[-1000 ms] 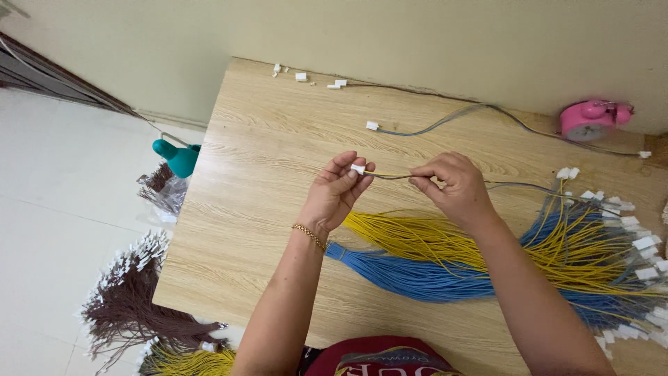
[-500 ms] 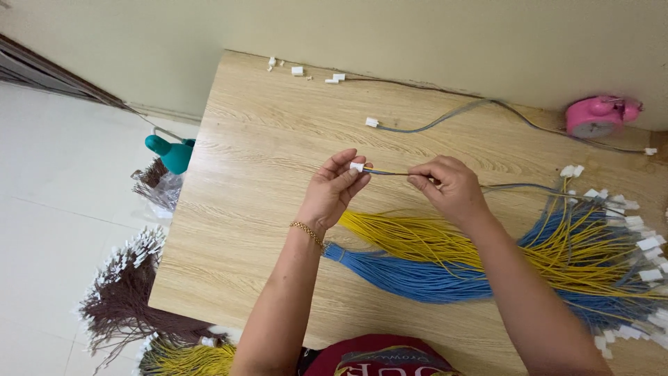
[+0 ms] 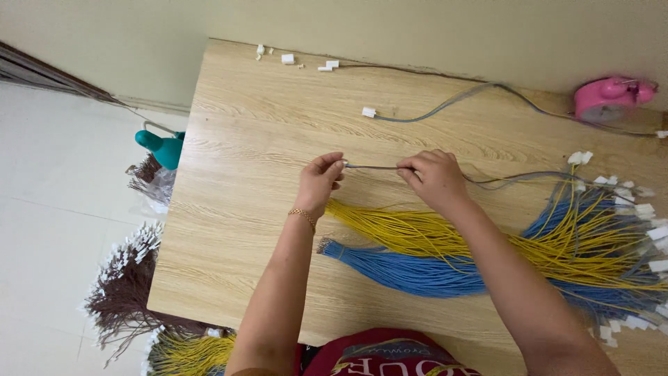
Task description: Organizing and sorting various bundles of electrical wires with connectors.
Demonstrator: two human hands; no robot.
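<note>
My left hand [image 3: 320, 179] pinches the end of a thin grey wire [image 3: 372, 167] above the wooden table [image 3: 243, 209]. My right hand [image 3: 435, 177] grips the same wire a short way along, and the wire stretches straight between the two hands, then trails off to the right. Just below my hands lie a bundle of yellow wires [image 3: 417, 233] and a bundle of blue wires [image 3: 396, 268], both fanning to the right toward white connectors [image 3: 643, 209]. A gold bracelet sits on my left wrist.
A pink round object [image 3: 609, 97] stands at the far right by the wall. A grey cable with a white plug [image 3: 369, 112] and small white connectors [image 3: 287, 59] lie at the back. Brown [image 3: 129, 292] and yellow wire bundles and a teal object [image 3: 163, 146] are on the floor at left.
The small white connector seen at my left fingertips earlier is hidden now. Both hands stay close together on the grey wire; the view has shifted slightly.
</note>
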